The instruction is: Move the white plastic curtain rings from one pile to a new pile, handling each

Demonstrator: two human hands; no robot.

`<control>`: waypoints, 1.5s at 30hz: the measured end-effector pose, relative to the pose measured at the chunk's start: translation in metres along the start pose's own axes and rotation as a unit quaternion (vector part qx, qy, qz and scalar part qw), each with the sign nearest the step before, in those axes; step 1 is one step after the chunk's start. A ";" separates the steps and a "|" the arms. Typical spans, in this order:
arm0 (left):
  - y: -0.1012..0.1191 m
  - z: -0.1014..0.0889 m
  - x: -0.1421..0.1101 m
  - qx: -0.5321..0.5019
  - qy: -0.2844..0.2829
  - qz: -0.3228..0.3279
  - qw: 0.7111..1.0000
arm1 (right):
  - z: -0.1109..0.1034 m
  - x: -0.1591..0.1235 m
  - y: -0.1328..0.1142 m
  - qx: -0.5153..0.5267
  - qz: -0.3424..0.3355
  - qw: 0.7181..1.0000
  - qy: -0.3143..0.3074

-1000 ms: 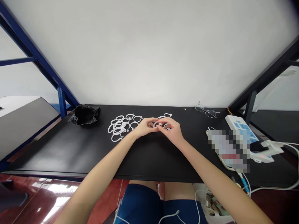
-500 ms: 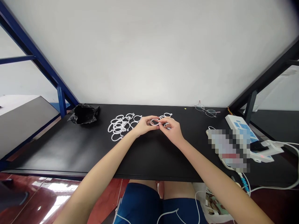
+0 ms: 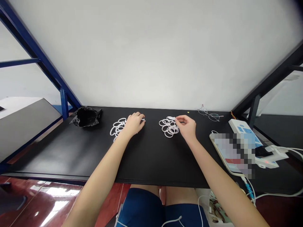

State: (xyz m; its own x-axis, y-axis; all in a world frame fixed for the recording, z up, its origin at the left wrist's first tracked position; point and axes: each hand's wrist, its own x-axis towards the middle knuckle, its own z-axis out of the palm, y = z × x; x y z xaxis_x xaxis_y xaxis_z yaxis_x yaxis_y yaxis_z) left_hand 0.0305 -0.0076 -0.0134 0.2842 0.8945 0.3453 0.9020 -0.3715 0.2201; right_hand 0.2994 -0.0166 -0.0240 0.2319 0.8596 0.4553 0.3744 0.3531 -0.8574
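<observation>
Black table (image 3: 151, 160) carries a left ring pile (image 3: 119, 128) and a right ring pile (image 3: 172, 129), perhaps half done; my right hand (image 3: 188, 127) pinches one white ring (image 3: 170, 118), my left hand (image 3: 134, 123) I cannot tell.

Right hand (image 3: 187, 126) pinching a white ring (image 3: 170, 118), left hand (image 3: 134, 124) over loose rings (image 3: 114, 129) (partly hidden), black table (image 3: 151, 157)

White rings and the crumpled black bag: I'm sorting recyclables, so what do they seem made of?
White rings: probably plastic with a smooth finish, judging by their even white colour, though coated metal is possible. Black bag: likely thin, glossy plastic film; its crumpled folds catch highlights.
</observation>
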 end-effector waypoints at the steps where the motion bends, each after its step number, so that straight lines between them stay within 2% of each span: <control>1: 0.000 0.001 -0.001 0.021 -0.017 0.001 1.000 | 0.003 -0.002 0.003 -0.022 -0.005 1.000 -0.011; 4: 0.000 0.002 -0.001 0.027 -0.043 0.004 0.999 | 0.009 -0.008 0.008 -0.064 -0.034 0.997 -0.035; 8: -0.003 0.002 0.000 -0.002 -0.043 0.003 0.999 | 0.010 -0.010 0.008 -0.089 -0.048 0.994 -0.030; 16: -0.008 0.007 -0.001 0.009 -0.048 -0.042 0.998 | 0.010 -0.010 0.003 -0.055 -0.052 0.997 -0.021; 25: -0.010 0.016 0.002 -0.066 -0.004 -0.017 0.998 | 0.010 -0.013 -0.003 -0.039 -0.061 0.997 -0.022; 32: -0.008 0.023 0.000 -0.061 -0.023 -0.039 0.997 | 0.011 -0.014 -0.005 -0.047 -0.074 0.995 -0.042; 39: -0.003 0.023 0.001 -0.115 -0.040 -0.014 0.993 | 0.011 -0.016 -0.011 -0.048 -0.079 0.994 -0.057; 45: 0.005 0.018 0.001 -0.188 0.004 0.026 0.982 | 0.008 -0.016 -0.015 -0.045 -0.087 0.994 -0.047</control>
State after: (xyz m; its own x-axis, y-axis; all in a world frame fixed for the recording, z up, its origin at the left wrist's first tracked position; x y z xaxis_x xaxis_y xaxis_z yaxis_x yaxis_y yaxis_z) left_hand 0.0413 -0.0044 -0.0279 0.3234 0.8699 0.3724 0.7015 -0.4845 0.5226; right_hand 0.2834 -0.0325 -0.0199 0.0732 0.8203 0.5673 0.4817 0.4690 -0.7403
